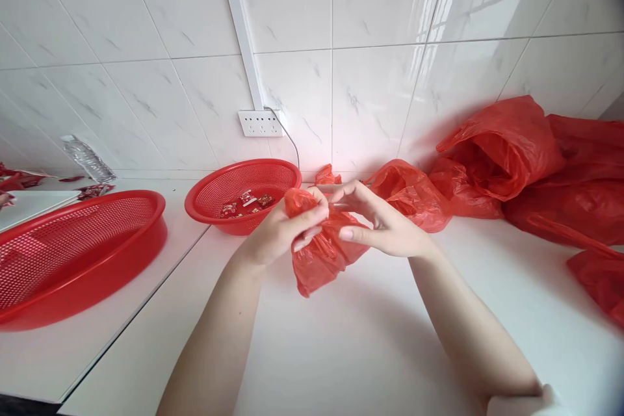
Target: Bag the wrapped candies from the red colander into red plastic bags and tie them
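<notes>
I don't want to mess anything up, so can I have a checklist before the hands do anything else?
1. Left hand gripping the bag: ok, fingers closed on it.
2. Right hand gripping it too: not ok, thumb and fingers are spread.
3. Bag's mouth open: cannot tell, the plastic is bunched up.
4. Packets inside the small basket: ok, several lie there.
5. Big basket apart from the small one: ok, there's a gap.

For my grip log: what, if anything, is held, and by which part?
Red, crinkled plastic bag, by its bunched upper part, in the left hand; whether the right hand grips is unclear.
</notes>
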Available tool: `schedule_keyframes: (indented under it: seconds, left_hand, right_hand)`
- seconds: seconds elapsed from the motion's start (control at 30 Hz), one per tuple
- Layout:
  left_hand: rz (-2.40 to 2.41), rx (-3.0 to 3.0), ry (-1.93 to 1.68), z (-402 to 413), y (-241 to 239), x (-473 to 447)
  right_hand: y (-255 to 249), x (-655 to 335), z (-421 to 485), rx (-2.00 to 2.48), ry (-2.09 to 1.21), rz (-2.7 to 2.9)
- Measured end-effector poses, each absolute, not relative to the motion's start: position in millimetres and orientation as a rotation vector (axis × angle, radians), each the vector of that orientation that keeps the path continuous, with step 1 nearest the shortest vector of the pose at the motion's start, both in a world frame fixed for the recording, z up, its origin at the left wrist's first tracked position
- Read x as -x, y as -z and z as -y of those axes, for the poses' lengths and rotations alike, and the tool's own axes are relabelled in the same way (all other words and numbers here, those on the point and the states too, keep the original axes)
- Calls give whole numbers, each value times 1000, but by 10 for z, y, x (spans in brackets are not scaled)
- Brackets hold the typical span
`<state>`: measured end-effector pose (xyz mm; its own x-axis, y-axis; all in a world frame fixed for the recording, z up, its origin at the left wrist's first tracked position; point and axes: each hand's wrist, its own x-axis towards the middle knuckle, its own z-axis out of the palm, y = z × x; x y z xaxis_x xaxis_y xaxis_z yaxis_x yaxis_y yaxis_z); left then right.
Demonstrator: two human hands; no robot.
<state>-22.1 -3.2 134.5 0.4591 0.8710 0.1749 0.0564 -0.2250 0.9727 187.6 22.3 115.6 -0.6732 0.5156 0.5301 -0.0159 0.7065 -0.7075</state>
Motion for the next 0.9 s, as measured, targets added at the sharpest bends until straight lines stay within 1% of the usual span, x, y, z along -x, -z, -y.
schedule_keyframes:
  seconds: [0.03, 0.1, 0.23, 0.37, 0.5, 0.73, 0.9]
  left_hand:
    - [-860, -1741, -933, 54, -1350, 217]
    - [-913, -1894, -927, 82, -1354, 211]
    - [-913, -2000, -840, 74, -1337, 220]
    - [-808, -1914, -718, 62, -1330, 230]
    - [-712, -1880, -646, 97, -1357, 193]
    - [-691, -1783, -618, 117, -1320, 133]
    - [-711, -1770, -627, 86, -1312, 144]
  right_hand:
    - [-1131, -1849, -237, 400, -978, 2114]
    - [-1101, -1813, -236, 475, -1028, 2084]
    - [-1097, -1798, -200, 551, -942, 2127]
    - [-1092, -1792, -186, 421, -855, 2199]
    - [-1078, -1752, -162, 429, -784, 2227]
    - [-1101, -1728, -100, 409, -952, 2210]
    - [-1118, -1727, -103, 417, -918, 2218]
